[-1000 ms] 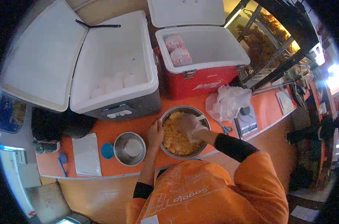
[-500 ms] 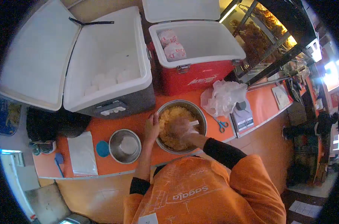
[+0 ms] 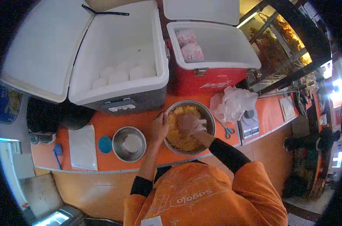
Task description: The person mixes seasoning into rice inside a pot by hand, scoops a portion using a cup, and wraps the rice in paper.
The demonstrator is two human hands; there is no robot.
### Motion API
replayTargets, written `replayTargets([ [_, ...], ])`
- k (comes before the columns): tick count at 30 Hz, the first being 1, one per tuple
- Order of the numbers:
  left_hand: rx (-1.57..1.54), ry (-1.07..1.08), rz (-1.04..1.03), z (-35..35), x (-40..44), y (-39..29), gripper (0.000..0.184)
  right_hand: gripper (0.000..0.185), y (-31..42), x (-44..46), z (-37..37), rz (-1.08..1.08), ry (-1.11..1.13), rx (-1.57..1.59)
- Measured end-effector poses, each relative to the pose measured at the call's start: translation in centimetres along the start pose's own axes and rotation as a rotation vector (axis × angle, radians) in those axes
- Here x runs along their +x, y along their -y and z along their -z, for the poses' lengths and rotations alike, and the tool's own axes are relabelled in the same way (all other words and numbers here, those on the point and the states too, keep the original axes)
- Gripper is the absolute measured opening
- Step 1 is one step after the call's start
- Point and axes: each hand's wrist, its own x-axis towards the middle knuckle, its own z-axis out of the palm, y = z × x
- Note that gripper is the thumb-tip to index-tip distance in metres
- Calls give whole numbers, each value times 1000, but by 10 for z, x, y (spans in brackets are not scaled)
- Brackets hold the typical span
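A large metal bowl (image 3: pixel 212 130) on the orange counter holds loose, grainy yellow-orange food (image 3: pixel 186 142). My left hand (image 3: pixel 161 126) grips the bowl's left rim. Inside the bowl, my right hand (image 3: pixel 191 125), in a clear plastic glove, is pressed into the food; its fingers are smeared by motion and partly buried. To the left sits a smaller metal bowl (image 3: pixel 120 150) with a pale patch at its bottom. Beside that lies a round teal lid-like disc (image 3: pixel 105 144).
Behind stand an open grey cooler (image 3: pixel 141 98) with white bundles and an open red cooler (image 3: pixel 212 79) with paper-wrapped packs. Crumpled plastic bags (image 3: pixel 233 103), scissors (image 3: pixel 228 132) and a scale (image 3: pixel 250 130) lie right. White sheets (image 3: pixel 82 148) and a blue utensil (image 3: pixel 58 152) are left.
The view has shifted, so the coolers and bowls appear farther right. My right hand keeps working in the food, which is spread differently. My left hand stays at the rim.
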Motion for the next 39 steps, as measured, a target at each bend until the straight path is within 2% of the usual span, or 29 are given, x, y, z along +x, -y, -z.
replayTargets([
  [1, 6, 26, -12, -5, 5, 9, 50, 26, -9, 18, -51, 144, -129, 212],
  [2, 11, 53, -25, -6, 7, 10, 49, 26, -9, 18, -52, 284, -259, 422],
  [3, 6, 56, -24, -6, 9, 10, 49, 26, -9, 14, -53, 282, -255, 420],
  [4, 30, -1, -65, -7, 10, 11, 48, 28, -7, 9, -55, 371, -334, 370],
  [6, 55, -64, -101, 0, 8, 4, 48, 30, 3, -13, 9, 467, -411, 320],
  [7, 69, -50, -106, 5, 5, -1, 47, 33, 5, -26, 63, 503, -154, 221],
  [9, 78, -35, -116, 6, 7, 0, 47, 36, 1, -33, 88, 527, 102, 117],
  [12, 51, 16, -111, -1, 11, 9, 47, 34, -31, -46, 63, 464, 181, 162],
  [15, 49, 35, -111, 5, 12, 3, 48, 35, -86, -40, -2, 519, 54, -219],
  [17, 35, 77, -78, 8, 11, -2, 49, 35, -126, -18, -48, 760, -384, 401],
  [18, 31, 73, -75, -1, 15, 9, 49, 35, -115, -11, -26, 764, -380, 397],
  [20, 16, 95, -87, -21, 29, 30, 49, 34, -79, 4, 18, 79, 314, 1434],
  [21, 14, 95, -90, -17, 27, 22, 49, 34, -68, -1, 29, 78, 311, 1432],
  [23, 71, 28, -146, -6, 22, 0, 48, 34, -51, -12, 36, 302, 76, 207],
  [24, 70, 25, -145, -8, 25, 2, 48, 34, -52, -12, 30, 304, 76, 205],
  [28, 18, 32, -188, -21, 37, 20, 47, 27, -75, -5, -22, 584, 147, 199],
  [31, 74, 12, -162, -13, 26, 2, 46, 26, -81, -9, -6, 660, 201, 209],
  [32, 157, -1, -121, -7, 22, -7, 46, 26, -85, -9, -1, 650, 209, 237],
  [39, 98, -80, -154, -7, 17, -11, 46, 27, -96, -17, 26, 459, 150, 359],
])
